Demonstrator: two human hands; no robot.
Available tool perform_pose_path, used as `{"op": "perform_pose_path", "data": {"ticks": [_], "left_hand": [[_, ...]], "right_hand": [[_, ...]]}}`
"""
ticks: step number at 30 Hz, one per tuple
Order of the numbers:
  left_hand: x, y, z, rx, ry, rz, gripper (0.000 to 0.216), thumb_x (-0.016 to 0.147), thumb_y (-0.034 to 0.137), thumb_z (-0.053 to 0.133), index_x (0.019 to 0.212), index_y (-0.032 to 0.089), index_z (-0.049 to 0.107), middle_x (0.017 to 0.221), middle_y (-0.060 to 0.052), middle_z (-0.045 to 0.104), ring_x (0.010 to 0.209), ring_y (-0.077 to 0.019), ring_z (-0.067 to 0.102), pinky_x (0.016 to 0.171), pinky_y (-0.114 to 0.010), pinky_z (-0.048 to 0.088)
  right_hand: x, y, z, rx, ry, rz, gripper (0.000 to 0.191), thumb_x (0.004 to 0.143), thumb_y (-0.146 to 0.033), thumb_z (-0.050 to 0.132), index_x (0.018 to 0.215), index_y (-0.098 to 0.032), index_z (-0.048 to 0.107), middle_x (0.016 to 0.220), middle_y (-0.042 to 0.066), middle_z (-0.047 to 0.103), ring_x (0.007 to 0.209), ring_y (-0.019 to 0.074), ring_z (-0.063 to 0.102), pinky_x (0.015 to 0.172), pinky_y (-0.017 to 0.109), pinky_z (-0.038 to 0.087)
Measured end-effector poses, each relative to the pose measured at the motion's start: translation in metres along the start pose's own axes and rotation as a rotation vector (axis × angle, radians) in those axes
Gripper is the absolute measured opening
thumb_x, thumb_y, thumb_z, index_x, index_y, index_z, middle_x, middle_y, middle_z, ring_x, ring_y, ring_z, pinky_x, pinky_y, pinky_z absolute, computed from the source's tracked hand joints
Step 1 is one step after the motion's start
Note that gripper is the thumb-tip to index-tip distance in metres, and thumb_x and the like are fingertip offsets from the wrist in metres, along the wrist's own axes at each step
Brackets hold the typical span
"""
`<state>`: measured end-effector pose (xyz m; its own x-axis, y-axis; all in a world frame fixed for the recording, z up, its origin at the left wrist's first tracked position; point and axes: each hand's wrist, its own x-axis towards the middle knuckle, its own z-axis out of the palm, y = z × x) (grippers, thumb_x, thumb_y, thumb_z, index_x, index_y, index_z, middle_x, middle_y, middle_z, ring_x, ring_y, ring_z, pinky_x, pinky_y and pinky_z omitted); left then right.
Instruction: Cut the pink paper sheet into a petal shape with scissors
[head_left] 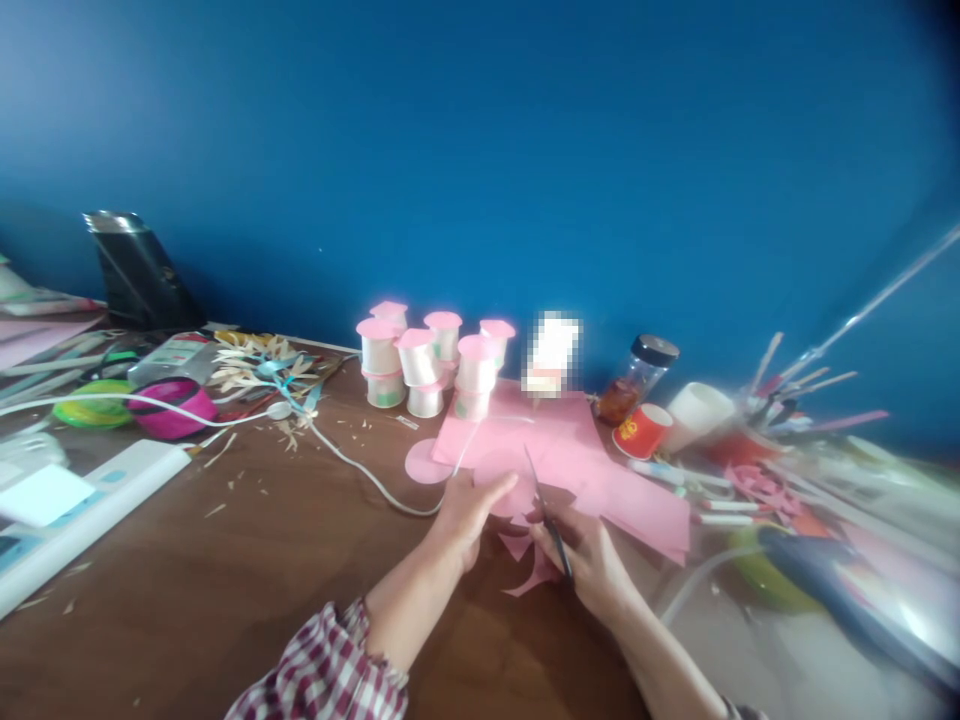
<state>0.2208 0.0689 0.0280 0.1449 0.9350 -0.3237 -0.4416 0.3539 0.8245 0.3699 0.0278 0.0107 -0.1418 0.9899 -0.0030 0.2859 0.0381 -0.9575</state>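
Note:
In the head view my left hand (466,515) is closed on a piece of pink paper (514,492), its thumb lying over the top. My right hand (592,555) grips a pair of scissors (555,530), whose blades point up and away, close against the pink paper. Curved pink scraps (541,577) lie or hang just below the two hands. Behind them a stack of pink sheets (562,425) rests on the table. A round pink disc (422,462) lies at the stack's left edge. Several white paper cups (417,365) with pink discs on top stand stacked behind.
A white cable (367,475) crosses the brown table (300,590) towards a power strip (112,500) on the left. Right of the sheets are a dark-lidded jar (637,375), a red cup (643,430), a white cup (697,412) and markers (726,506). A blue wall (480,150) stands behind.

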Motion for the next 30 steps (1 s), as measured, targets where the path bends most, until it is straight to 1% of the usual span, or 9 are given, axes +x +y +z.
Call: {"op": "perform_pose_path", "data": {"ticks": [3,9,13,15,19,25,30], "left_hand": [[0.0014,-0.0008,-0.0006,0.008,0.014,-0.002,0.033,0.06,0.031,0.073,0.081,0.007,0.063,0.067,-0.012,0.066,0.059,-0.0269,0.064,0.048,-0.038,0.053],[0.0035,-0.0014,-0.003,0.026,0.001,0.008,0.031,0.059,0.03,0.074,0.079,0.008,0.064,0.065,-0.011,0.067,0.062,-0.0245,0.065,0.052,-0.032,0.053],[0.0027,0.0001,-0.0024,0.044,0.003,-0.006,0.027,0.059,0.029,0.074,0.074,0.008,0.064,0.063,-0.011,0.066,0.058,-0.0255,0.064,0.05,-0.036,0.053],[0.0024,0.0004,-0.0022,0.044,0.008,-0.003,0.027,0.058,0.028,0.074,0.073,0.008,0.065,0.062,-0.01,0.066,0.057,-0.025,0.064,0.05,-0.036,0.053],[0.0016,0.0008,-0.0018,0.017,0.02,0.009,0.026,0.058,0.027,0.074,0.074,0.009,0.065,0.061,-0.009,0.066,0.057,-0.0237,0.064,0.05,-0.034,0.052],[0.0022,0.0,-0.0016,0.03,0.021,-0.006,0.03,0.057,0.029,0.075,0.077,0.009,0.064,0.065,-0.011,0.067,0.059,-0.0256,0.064,0.047,-0.034,0.052],[0.0046,-0.0022,-0.0039,0.017,0.024,-0.002,0.032,0.059,0.028,0.074,0.082,0.009,0.064,0.065,-0.01,0.067,0.062,-0.0246,0.064,0.051,-0.034,0.053]], "right_hand": [[0.0001,-0.0015,0.0001,-0.007,-0.001,0.007,0.033,0.078,-0.044,0.061,0.088,-0.012,0.06,0.046,-0.003,0.051,0.041,0.0118,0.045,0.043,0.024,0.037],[-0.0005,-0.0024,-0.0005,0.008,-0.004,0.014,0.035,0.077,-0.044,0.061,0.091,-0.012,0.06,0.05,-0.002,0.053,0.045,0.0132,0.048,0.046,0.024,0.04],[-0.0005,-0.0035,-0.0009,0.003,0.007,-0.004,0.031,0.077,-0.041,0.062,0.09,-0.012,0.06,0.055,-0.002,0.053,0.048,0.0124,0.048,0.047,0.023,0.037],[-0.0006,-0.0035,-0.001,-0.011,0.011,-0.015,0.031,0.077,-0.04,0.062,0.089,-0.012,0.061,0.057,-0.001,0.053,0.049,0.0123,0.047,0.047,0.023,0.037],[-0.0013,-0.0014,-0.001,-0.006,-0.001,-0.011,0.031,0.079,-0.041,0.06,0.091,-0.012,0.06,0.052,-0.002,0.053,0.046,0.0121,0.047,0.045,0.023,0.037],[-0.0011,0.0016,-0.0001,0.023,-0.006,0.009,0.031,0.078,-0.042,0.061,0.09,-0.013,0.059,0.049,-0.002,0.053,0.043,0.0129,0.047,0.045,0.024,0.038],[-0.0007,0.0005,0.0004,0.043,-0.004,0.028,0.03,0.078,-0.041,0.062,0.089,-0.013,0.059,0.045,-0.004,0.049,0.041,0.0116,0.045,0.043,0.023,0.035]]}}
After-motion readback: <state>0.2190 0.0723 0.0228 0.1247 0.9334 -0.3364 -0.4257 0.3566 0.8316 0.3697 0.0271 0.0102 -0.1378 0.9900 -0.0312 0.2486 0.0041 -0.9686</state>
